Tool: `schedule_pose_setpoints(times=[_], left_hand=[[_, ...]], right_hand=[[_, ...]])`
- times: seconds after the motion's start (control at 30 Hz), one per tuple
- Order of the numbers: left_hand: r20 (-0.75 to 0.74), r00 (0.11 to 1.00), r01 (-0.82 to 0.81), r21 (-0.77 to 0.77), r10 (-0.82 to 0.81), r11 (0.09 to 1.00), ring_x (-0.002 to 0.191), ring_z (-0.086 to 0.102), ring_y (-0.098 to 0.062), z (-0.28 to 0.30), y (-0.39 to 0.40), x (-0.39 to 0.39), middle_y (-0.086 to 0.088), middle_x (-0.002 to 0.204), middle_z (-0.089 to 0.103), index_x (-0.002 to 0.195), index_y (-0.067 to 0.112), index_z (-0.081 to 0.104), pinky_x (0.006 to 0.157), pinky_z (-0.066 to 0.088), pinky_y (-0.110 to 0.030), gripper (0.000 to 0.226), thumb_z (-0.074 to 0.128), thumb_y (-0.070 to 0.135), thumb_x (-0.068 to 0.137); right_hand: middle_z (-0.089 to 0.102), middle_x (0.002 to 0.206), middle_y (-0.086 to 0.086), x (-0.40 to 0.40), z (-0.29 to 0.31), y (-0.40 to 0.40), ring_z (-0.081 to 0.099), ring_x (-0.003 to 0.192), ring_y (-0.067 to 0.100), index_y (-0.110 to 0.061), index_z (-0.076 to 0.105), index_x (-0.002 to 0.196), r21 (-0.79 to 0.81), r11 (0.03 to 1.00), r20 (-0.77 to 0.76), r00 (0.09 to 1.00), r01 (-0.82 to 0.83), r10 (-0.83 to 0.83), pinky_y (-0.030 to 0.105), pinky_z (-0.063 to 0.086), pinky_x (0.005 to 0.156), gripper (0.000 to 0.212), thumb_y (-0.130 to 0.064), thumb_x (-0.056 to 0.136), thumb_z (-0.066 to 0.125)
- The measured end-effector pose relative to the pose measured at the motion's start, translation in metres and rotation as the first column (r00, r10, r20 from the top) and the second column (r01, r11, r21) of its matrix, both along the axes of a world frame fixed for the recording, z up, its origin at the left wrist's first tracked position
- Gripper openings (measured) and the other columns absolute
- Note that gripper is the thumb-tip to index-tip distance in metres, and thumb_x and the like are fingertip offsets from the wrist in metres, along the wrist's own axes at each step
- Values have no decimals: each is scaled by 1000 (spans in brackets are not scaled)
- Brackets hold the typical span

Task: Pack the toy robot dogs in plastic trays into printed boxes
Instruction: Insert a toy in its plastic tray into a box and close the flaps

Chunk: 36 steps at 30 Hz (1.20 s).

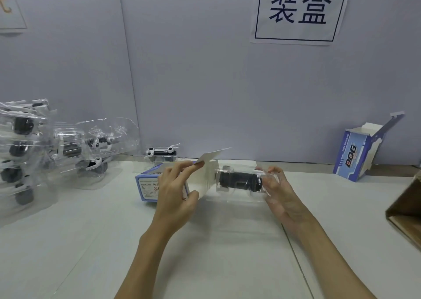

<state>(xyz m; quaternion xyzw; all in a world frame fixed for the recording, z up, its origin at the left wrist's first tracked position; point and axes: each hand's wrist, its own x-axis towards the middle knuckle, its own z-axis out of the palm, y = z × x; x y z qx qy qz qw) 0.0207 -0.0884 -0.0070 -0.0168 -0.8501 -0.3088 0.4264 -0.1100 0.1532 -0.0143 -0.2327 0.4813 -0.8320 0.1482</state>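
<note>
A blue printed box [148,186] lies on its side at the middle of the table, its open end facing right and its white flap [213,156] raised. My left hand [176,192] grips the box at its open end, the fingers holding the flap up. My right hand [276,188] holds the far end of a clear plastic tray [237,196] with a black toy robot dog [240,180] in it. The tray's left end sits at the box mouth.
A pile of clear trays with toy dogs [27,153] fills the left side. One loose toy dog [161,154] stands behind the box. An open printed box [357,155] stands at the back right. A brown carton [405,207] sits at the right edge.
</note>
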Motion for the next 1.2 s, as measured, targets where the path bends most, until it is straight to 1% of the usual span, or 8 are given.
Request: schedule_pose_setpoints(times=[0.1, 0.23, 0.4, 0.57, 0.77, 0.93, 1.03, 1.2], left_hand=[[10, 1000, 13, -19, -12, 1000, 126, 44, -8, 0, 2, -1, 18, 133, 54, 140, 28, 62, 108, 30, -29, 74, 57, 5, 70], [38, 999, 31, -64, -29, 997, 122, 47, -11, -1, 6, -1, 15, 131, 58, 136, 27, 64, 107, 32, -37, 71, 56, 7, 69], [46, 998, 51, -15, -51, 999, 122, 46, -9, -2, 7, -2, 21, 131, 55, 137, 31, 62, 103, 31, -34, 72, 56, 9, 69], [45, 998, 42, -12, -42, 999, 121, 48, -10, -6, 9, -2, 22, 127, 56, 134, 29, 64, 107, 25, -25, 60, 57, 20, 75], [102, 995, 1, -158, 15, 987, 127, 45, -16, -14, 6, -6, 15, 137, 55, 141, 24, 58, 105, 25, -31, 62, 62, 22, 80], [41, 997, -47, -276, 61, 960, 118, 50, -22, -24, 4, -15, 7, 134, 61, 136, 18, 64, 98, 31, -35, 71, 76, -6, 71], [-15, 998, -67, -358, 66, 931, 112, 52, -21, -29, 7, -22, 1, 126, 67, 128, 12, 69, 94, 34, -36, 74, 74, -14, 59], [6, 993, -116, -265, 122, 957, 103, 58, -30, -33, 3, -21, 0, 120, 68, 122, 15, 74, 91, 37, -39, 64, 72, -11, 64]], right_hand=[[50, 155, 8, 2, -1, -1, 65, 113, 17, -31, 58, 104, -36, 999, 9, 1000, -2, 2, 20, 55, 72, 25, -18, 90, 74], [50, 156, 6, 5, -2, -7, 50, 115, 23, -31, 57, 108, 32, 998, 38, 998, -51, 50, 17, 49, 60, 41, -31, 77, 84], [55, 148, 0, 8, -4, -13, 62, 127, 18, -26, 55, 111, 144, 987, -92, 994, 68, -55, 28, 50, 97, 44, -32, 78, 84], [52, 144, -8, 12, -8, -16, 56, 122, -15, -13, 49, 118, 333, 923, -295, 951, 193, -93, 6, 47, 88, 57, -32, 81, 88], [61, 121, -20, 12, -19, -16, 62, 112, 5, -35, 40, 111, 624, 703, -434, 899, 342, -53, 26, 50, 92, 67, -65, 71, 85], [49, 119, -20, 21, -24, -33, 52, 103, -16, -44, 34, 102, 629, 626, -508, 853, 461, -118, 22, 43, 76, 68, -81, 59, 72], [42, 116, -25, 31, -27, -46, 56, 97, -10, -46, 31, 103, 631, 575, -538, 828, 521, -160, 28, 47, 75, 71, -85, 59, 70], [38, 124, -18, 39, -23, -55, 53, 103, -12, -44, 32, 101, 667, 642, -428, 900, 379, -86, 24, 48, 79, 72, -98, 59, 56]])
